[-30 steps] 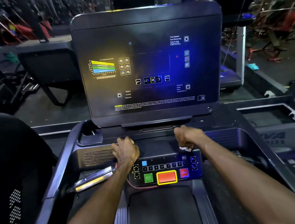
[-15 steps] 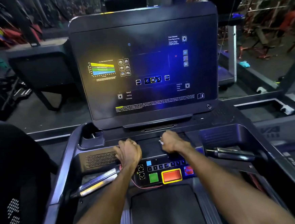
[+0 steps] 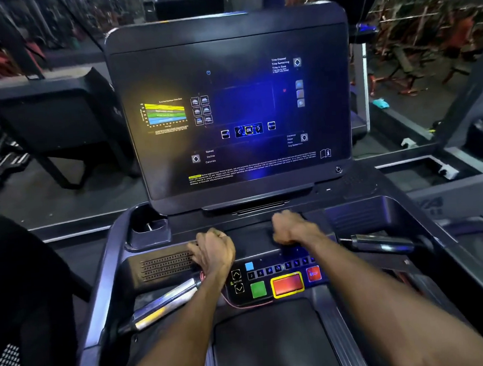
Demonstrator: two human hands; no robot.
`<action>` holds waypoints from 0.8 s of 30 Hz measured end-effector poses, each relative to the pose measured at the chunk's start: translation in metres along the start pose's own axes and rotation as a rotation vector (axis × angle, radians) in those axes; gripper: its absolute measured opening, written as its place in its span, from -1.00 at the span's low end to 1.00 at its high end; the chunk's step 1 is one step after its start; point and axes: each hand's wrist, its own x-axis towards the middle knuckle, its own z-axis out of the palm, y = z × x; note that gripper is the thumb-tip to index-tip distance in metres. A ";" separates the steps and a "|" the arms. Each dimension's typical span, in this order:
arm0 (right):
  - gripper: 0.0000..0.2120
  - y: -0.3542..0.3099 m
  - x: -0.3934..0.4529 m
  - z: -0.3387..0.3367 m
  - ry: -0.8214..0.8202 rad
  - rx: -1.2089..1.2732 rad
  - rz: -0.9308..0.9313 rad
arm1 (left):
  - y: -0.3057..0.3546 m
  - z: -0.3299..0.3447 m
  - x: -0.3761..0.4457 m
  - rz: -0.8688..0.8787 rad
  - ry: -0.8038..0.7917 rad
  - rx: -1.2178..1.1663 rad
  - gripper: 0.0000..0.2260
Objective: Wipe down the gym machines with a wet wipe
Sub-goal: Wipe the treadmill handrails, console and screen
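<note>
Treadmill console, black plastic with a tall dark touchscreen (image 3: 237, 111), fills the view from 12 o'clock down to centre. Left hand (image 3: 212, 253) rests at 9 o'clock of the button panel, fingers curled over the console ledge beside the perforated speaker grille (image 3: 166, 265). Right hand (image 3: 291, 228) sits on the ledge at 12 o'clock of the panel, fingers closed into a fist. Wet wipe not visible; presumably balled inside that fist, cannot confirm. Motion blur on the right hand suggests a wiping stroke.

Risks, judged: the right forearm lies just above the red stop button (image 3: 314, 274) and the yellow-rimmed orange button (image 3: 287, 284); a low pass could press either. The thin red cord (image 3: 244, 305) hangs near the left wrist and could snag. Moisture could enter the grille.
</note>
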 end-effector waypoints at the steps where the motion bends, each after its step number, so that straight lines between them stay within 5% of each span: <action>1: -0.73 -0.020 0.000 0.009 0.008 0.027 -0.053 | -0.001 0.001 0.001 -0.006 0.000 -0.006 -0.83; 5: -0.74 -0.081 -0.010 0.043 0.068 0.038 -0.272 | -0.014 0.008 0.017 -0.050 -0.003 -0.100 -0.80; 10: -0.70 -0.045 -0.017 0.051 0.202 -0.088 -0.300 | -0.021 0.013 0.026 -0.048 -0.009 -0.109 -0.76; 18: -0.67 0.071 -0.036 0.047 0.415 -0.248 0.056 | -0.023 0.014 0.025 0.053 0.009 0.023 -0.79; 24: -0.61 -0.004 -0.043 0.071 0.478 -0.154 -0.054 | -0.023 0.009 0.022 0.118 0.019 0.070 -0.81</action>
